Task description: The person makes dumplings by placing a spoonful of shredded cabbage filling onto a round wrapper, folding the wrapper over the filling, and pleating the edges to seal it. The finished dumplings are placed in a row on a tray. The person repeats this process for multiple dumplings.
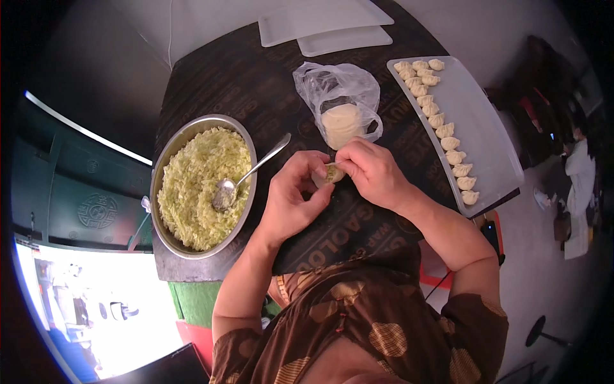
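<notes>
A dumpling (334, 174) with its wrapper partly folded over green filling is held between both hands. My left hand (300, 192) cups it from the left, while the fingertips of my right hand (371, 170) pinch the wrapper's edge. Just beyond the hands, a stack of round dough wrappers (341, 124) lies partly inside a clear plastic bag (338, 79). To the left stands a steel bowl (252, 144) of chopped cabbage filling (199, 177), with a metal spoon (264, 161) resting in it. On the right, several pleated dumplings (445, 130) line the left side of a white plastic tray (484, 139).
Two white trays (321, 21) overlap at the table's far edge. The dark patterned tabletop (230, 81) ends close to my body. A red stool (434, 266) is partly visible below the right side. Another person (579, 173) is at the far right.
</notes>
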`<state>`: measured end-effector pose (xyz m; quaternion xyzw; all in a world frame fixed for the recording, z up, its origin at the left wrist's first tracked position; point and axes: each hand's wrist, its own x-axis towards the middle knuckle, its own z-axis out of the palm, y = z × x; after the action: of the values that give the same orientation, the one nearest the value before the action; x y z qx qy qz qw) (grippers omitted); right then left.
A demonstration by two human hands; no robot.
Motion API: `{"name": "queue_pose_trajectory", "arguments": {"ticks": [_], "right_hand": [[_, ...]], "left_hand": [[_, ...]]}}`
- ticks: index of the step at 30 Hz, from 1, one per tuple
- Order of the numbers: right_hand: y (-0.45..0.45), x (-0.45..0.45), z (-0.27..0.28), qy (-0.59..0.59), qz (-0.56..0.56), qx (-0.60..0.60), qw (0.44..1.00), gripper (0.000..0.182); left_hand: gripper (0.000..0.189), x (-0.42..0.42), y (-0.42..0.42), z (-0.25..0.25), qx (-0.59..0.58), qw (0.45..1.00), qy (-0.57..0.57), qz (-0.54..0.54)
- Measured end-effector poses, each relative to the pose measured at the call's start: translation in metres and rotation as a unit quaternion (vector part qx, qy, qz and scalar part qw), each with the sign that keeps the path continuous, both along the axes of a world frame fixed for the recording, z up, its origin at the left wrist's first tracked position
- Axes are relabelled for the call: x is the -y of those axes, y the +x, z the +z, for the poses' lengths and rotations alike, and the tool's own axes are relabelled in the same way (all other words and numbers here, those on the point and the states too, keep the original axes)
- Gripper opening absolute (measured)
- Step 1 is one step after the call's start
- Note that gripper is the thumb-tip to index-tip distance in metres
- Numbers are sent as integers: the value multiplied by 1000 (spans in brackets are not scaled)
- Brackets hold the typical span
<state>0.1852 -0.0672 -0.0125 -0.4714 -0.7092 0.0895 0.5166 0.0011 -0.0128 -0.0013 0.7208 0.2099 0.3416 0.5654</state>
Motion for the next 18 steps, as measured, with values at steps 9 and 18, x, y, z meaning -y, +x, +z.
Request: {"name": "queue_pose_trajectory", "arguments": {"ticks": [9, 18], "right_hand": [[0, 0, -1, -63, 7, -32, 997, 10], [-2, 2, 1, -66, 5, -27, 997, 12]], "left_hand": [[19, 2, 2, 2, -93, 987, 110, 75], [18, 1, 3, 0, -75, 990, 91, 72]]}}
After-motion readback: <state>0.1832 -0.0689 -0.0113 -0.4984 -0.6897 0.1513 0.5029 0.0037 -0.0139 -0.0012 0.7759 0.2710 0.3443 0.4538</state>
